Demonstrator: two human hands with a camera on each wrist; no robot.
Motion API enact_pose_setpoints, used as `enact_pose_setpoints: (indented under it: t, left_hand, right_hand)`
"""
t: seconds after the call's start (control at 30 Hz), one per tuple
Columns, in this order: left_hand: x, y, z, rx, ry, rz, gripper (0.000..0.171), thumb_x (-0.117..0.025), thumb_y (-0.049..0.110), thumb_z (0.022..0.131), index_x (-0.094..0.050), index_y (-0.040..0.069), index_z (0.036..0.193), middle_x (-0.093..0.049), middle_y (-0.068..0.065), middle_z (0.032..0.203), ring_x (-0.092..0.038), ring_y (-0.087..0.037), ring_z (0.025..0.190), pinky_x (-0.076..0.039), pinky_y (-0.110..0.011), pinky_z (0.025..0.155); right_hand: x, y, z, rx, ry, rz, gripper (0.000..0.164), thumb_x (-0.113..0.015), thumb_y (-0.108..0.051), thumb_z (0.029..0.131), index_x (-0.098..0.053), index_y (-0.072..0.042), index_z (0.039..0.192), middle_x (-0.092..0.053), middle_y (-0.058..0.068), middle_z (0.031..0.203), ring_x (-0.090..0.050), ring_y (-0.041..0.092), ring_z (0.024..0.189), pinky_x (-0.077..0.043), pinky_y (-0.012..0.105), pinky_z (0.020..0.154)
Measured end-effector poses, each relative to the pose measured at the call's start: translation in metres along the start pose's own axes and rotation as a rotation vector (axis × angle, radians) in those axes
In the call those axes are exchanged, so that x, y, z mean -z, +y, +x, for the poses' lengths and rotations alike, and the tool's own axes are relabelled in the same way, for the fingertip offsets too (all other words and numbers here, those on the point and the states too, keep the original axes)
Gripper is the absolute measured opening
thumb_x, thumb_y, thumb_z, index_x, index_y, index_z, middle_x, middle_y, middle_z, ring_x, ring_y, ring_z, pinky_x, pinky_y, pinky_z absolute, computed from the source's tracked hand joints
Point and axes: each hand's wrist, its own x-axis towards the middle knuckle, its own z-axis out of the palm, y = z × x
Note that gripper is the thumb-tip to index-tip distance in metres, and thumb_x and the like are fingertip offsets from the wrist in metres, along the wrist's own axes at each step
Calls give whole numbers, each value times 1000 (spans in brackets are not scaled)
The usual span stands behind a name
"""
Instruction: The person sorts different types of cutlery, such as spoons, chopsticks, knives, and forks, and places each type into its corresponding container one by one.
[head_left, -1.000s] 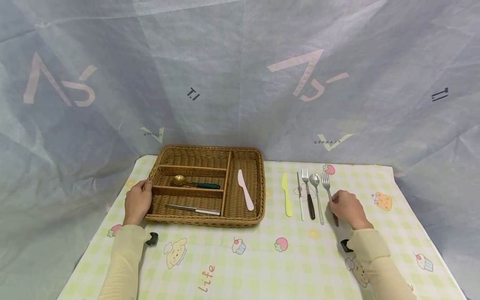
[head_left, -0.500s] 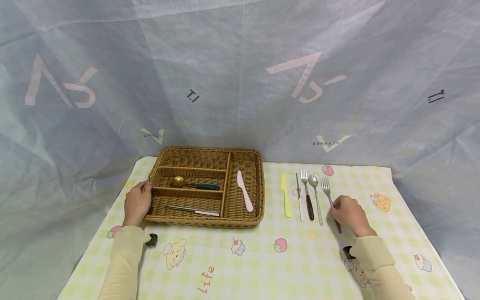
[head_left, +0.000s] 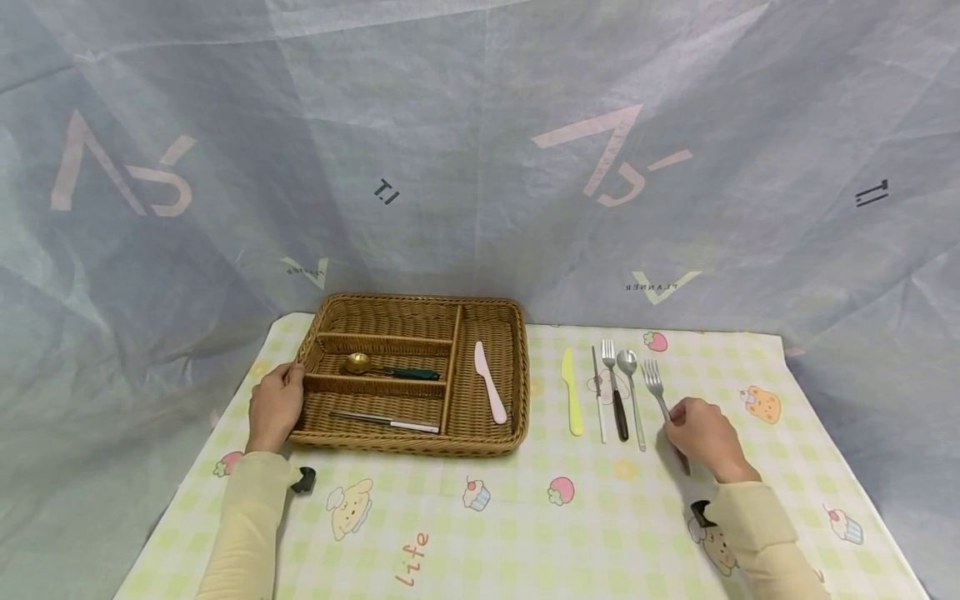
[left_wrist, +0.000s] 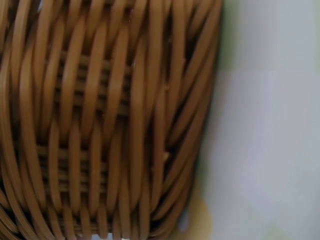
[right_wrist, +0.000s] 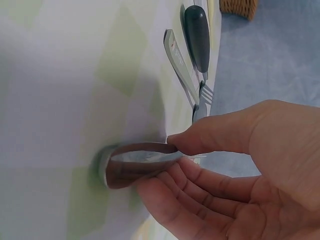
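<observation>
The right hand (head_left: 703,435) is drawing the fork (head_left: 657,392) nearer, bringing it out of line with the spoon (head_left: 628,361) at its left; the fingers (right_wrist: 165,207) are pinching the handle (right_wrist: 127,175), tines pointing away, long axis slanting far-left to near-right, while the left hand (head_left: 275,407) is gripping the tray (head_left: 420,447)
</observation>
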Motion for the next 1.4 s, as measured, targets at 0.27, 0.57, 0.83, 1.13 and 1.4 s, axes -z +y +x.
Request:
enact_pose_setpoints:
  t: [0.27, 0.57, 0.83, 1.13, 1.4]
  left_hand:
    - [-1, -2, 1, -5, -2, -5, 65, -32, 46, 117, -50, -1, 158, -68, -29, 115, -62, -45, 89, -47, -61, 88]
    - [0, 0, 1, -20, -3, -8, 64, -32, 45, 117, -53, -1, 156, -67, -27, 113, -62, -44, 88, -47, -60, 87]
    - [1, -2, 1, -20, -10, -10, 65, -32, 46, 117, -51, -1, 157, -67, -28, 127, -65, -48, 106, -47, -66, 97]
    - [1, -1, 1, -23, 2, 2, 64, -33, 45, 117, -52, -1, 157, -70, -24, 109, -60, -34, 77, -45, -54, 82]
    - [0, -1, 1, -12, -7, -8, 65, -32, 46, 117, -50, 0, 159, -68, -28, 127, -65, -45, 98, -48, -62, 93]
  right_hand:
    - [0, 3, -9, -2, 9, -16, 18, -69, -7, 93, -69, 9, 100, -73, 17, 87, -67, 25, 72, -55, 47, 67]
    - [2, 5, -19, 35, 40, -13, 16, -69, -7, 93, -70, 8, 98, -72, 18, 86, -67, 25, 69, -55, 49, 64]
    - [6, 5, -24, 35, 38, -47, 17, -71, -10, 92, -70, 6, 97, -72, 16, 87, -66, 24, 69, -54, 48, 62]
    - [13, 3, -32, 39, 29, -64, 18, -72, -14, 94, -70, 3, 99, -71, 17, 91, -64, 24, 70, -52, 45, 60]
    - [20, 3, -40, 63, 16, -72, 20, -72, -17, 97, -70, 3, 102, -71, 16, 93, -63, 22, 70, -50, 44, 58]
